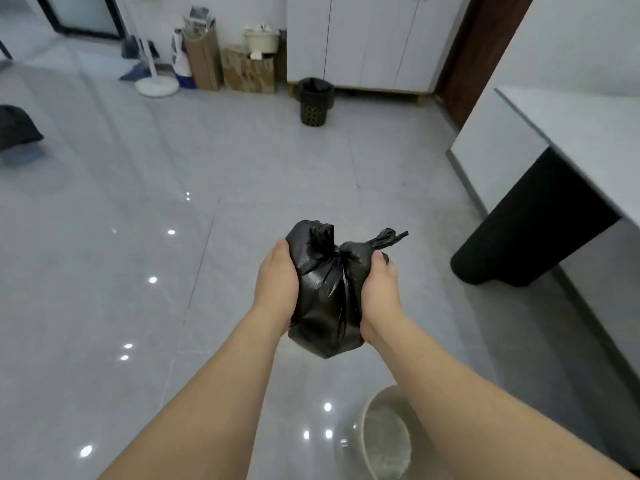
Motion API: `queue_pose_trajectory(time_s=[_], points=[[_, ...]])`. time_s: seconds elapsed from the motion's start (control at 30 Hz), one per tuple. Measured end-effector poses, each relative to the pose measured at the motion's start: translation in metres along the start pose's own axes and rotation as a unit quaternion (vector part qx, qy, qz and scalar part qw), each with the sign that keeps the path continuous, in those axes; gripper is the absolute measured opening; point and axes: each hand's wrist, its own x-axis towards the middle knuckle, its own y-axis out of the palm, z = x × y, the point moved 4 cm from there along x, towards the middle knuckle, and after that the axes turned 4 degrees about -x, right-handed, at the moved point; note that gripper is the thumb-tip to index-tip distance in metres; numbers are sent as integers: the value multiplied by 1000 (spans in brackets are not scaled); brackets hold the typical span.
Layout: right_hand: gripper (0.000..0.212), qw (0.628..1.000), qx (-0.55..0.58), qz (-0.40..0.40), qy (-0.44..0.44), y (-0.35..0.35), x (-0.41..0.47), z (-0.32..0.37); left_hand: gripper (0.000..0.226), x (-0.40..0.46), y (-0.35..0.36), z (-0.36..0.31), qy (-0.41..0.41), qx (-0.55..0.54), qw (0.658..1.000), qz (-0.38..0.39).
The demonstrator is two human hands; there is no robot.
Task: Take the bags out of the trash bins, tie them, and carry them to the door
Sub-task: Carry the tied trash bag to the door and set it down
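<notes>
The person is holding a small black plastic trash bag (329, 299) up in front of the body, above the glossy grey tiled floor (138, 254). The neck of this bag is already gathered into a knot at its top, with two twisted ends sticking out on either side of the knot, so the tying looks done or nearly done for this one. What seems to be remaining for it is the carry to the door.

A pale, round, unlined bin (386, 434) is standing on the floor just below and nearer than the bag, partly hidden behind the right forearm; judging by that, the bag probably came out of it. Beyond the bag, far across the floor against the white cabinets (363, 39), a dark patterned trash bin with a black liner (314, 100) is standing with its bag in place, so at least one more bag appears to be waiting. Far to the left of the held bag, at the frame's edge, a dark bundle (17, 128) is lying on the floor; whether it is a tied bag cannot be told.

The left hand (277, 285) is cupping the bag's left side, fingers wrapping behind it. The right hand (381, 292) is clasping the right side, thumb pressing just under the right twisted end. The bag is sitting squeezed between both palms, touching each.
</notes>
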Motion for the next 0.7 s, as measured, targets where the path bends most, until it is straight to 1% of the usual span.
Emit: queue_pose_trajectory(time_s=[0.07,0.1,0.17,0.2,0.27,0.33,0.37,0.43,0.53,0.7], points=[[35,999,-2,-2,-33,7,-42,96,47,-42,19,-96,27,-1,1000,8],[39,999,1,0,-42,11,-65,142,49,-67,27,-143,44,1,999,5],[52,998,18,21,-48,18,-119,229,49,-120,37,-234,72,2,997,4],[60,997,30,38,-53,22,-143,263,46,-143,38,-270,79,1,997,8],[69,989,77,74,-98,23,-192,326,42,-193,34,-341,104,-4,994,18],[67,977,115,105,-149,21,-237,371,41,-238,20,-396,145,-22,989,32],[63,972,124,117,-165,22,-255,386,40,-257,14,-416,164,-34,985,40],[52,965,138,142,-170,31,-283,401,42,-286,6,-441,181,-59,980,57],[48,965,140,165,-150,51,-307,403,42,-307,6,-447,177,-80,978,81],[43,971,144,110,-154,55,-303,407,37,-288,-2,-441,168,-117,975,80]])
